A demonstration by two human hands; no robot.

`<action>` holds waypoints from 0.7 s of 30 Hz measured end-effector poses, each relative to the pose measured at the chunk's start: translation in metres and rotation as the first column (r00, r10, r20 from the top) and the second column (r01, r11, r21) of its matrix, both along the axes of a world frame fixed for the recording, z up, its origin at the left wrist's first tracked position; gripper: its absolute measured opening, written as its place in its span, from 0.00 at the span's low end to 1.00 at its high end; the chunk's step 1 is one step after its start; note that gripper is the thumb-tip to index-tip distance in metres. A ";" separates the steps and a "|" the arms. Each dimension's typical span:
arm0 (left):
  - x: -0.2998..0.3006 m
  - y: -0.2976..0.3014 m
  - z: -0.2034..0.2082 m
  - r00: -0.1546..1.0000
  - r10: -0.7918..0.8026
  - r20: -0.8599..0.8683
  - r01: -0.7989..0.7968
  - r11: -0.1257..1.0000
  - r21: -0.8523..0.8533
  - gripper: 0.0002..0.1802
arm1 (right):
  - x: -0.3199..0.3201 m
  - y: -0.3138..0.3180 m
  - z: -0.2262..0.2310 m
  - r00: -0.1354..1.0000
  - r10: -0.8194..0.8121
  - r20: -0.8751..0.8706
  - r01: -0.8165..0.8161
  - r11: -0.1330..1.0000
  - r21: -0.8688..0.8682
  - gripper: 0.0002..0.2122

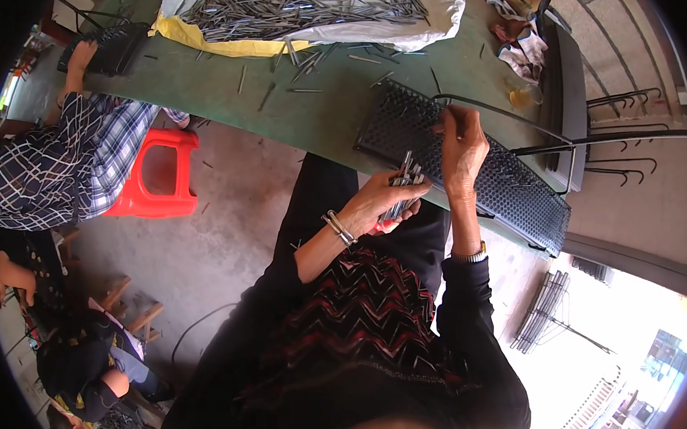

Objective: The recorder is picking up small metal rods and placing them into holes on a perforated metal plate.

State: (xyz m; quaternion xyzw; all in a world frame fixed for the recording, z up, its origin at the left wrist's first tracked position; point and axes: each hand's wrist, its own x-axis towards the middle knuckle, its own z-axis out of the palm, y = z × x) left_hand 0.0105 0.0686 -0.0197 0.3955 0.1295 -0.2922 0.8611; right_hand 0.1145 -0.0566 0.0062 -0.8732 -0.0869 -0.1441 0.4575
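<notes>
A bundle of thin metal rods [402, 188] is gripped in my left hand [385, 201], its ends sticking up past my fingers. Something red shows under that hand. My right hand [464, 147] is over a long black perforated rack [511, 181], fingers pinched together close to its holes. What those fingertips hold, if anything, is too small to make out. The rack slants across the table edge from upper left to lower right, and a metal wire handle [572, 169] rises beside it.
More rods [293, 11] lie heaped on a white and yellow sack [441, 39] atop the green table [210, 80]. Crumpled cloth [522, 52] lies at the far right. At left a person in plaid [44, 157] works at another rack [122, 47] by a red stool [159, 203].
</notes>
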 end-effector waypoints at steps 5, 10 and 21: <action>0.001 -0.001 0.000 0.999 0.024 -0.023 -0.023 1.000 0.020 0.14 | 0.006 0.001 -0.015 0.994 -0.020 0.108 0.027 0.998 -0.058 0.04; 0.002 0.001 0.003 1.000 0.015 -0.016 -0.015 1.000 0.003 0.12 | 0.006 0.000 -0.023 0.965 0.085 0.248 0.003 0.943 -0.333 0.04; 0.001 -0.001 0.007 0.998 0.011 0.070 -0.023 0.986 0.168 0.09 | -0.029 -0.015 0.032 0.818 0.379 -0.432 -0.403 0.914 0.039 0.07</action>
